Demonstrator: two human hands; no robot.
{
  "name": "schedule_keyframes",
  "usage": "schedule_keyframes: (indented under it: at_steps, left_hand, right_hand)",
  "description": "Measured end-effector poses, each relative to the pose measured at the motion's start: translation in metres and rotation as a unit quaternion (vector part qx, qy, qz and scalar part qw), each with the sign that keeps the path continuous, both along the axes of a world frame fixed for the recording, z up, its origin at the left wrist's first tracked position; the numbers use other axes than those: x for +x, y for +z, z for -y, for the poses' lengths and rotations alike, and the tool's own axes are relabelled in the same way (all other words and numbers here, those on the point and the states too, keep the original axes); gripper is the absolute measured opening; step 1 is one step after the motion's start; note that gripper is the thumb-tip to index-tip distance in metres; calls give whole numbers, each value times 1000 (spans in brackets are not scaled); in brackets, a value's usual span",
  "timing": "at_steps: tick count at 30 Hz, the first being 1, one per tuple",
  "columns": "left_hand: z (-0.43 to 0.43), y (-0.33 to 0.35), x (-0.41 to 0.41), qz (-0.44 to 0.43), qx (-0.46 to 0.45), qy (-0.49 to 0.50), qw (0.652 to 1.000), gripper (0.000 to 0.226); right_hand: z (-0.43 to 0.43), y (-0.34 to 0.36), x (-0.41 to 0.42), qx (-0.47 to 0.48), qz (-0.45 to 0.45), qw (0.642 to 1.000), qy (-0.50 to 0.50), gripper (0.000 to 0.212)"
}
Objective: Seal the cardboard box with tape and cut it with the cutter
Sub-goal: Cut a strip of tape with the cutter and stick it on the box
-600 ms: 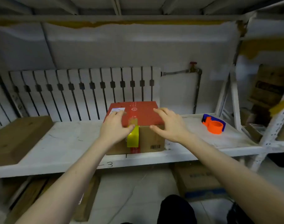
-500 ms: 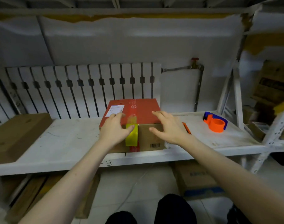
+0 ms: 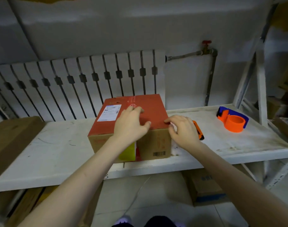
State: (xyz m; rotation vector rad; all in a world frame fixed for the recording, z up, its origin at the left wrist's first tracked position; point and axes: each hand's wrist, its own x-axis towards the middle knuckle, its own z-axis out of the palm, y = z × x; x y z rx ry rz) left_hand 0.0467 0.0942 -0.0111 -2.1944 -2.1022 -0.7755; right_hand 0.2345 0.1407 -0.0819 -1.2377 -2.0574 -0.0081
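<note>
A cardboard box (image 3: 149,108) with a red top and brown sides stands on the white shelf (image 3: 58,148). A strip of yellow tape (image 3: 127,152) shows on its front face under my left wrist. My left hand (image 3: 131,125) lies on the red top near the front edge, fingers spread. My right hand (image 3: 182,130) is at the box's front right corner, fingers bent, thumb touching the top edge. An orange cutter (image 3: 199,131) lies on the shelf just behind my right hand, partly hidden. An orange and blue tape dispenser (image 3: 232,121) sits further right.
A flat brown cardboard piece (image 3: 12,138) lies at the shelf's left end. A white radiator (image 3: 74,82) and a pipe with a red valve (image 3: 207,45) run along the back wall. More boxes (image 3: 203,187) sit on the floor under the shelf.
My left hand slid further onto the box top, covering the upper tape. My right hand moved to the box's right front corner with fingers more bent. The camera came closer.
</note>
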Motion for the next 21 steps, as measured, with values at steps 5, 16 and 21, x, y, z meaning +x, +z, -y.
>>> schedule_keyframes:
  at_steps: [5,16,21]
  left_hand:
    - [-55,-3,38,-62,-84,-39,994,40]
    - [-104,-19,61,-105,-136,-33,984,38]
    - [-101,-18,61,-105,-134,-40,985,39]
  right_hand:
    - [-57,-43,57,-143,-80,967,-195,31]
    - [-133,-93,78,-367,16,868,-333,29]
    - [-124,-84,76,-379,-232,860,-251,27]
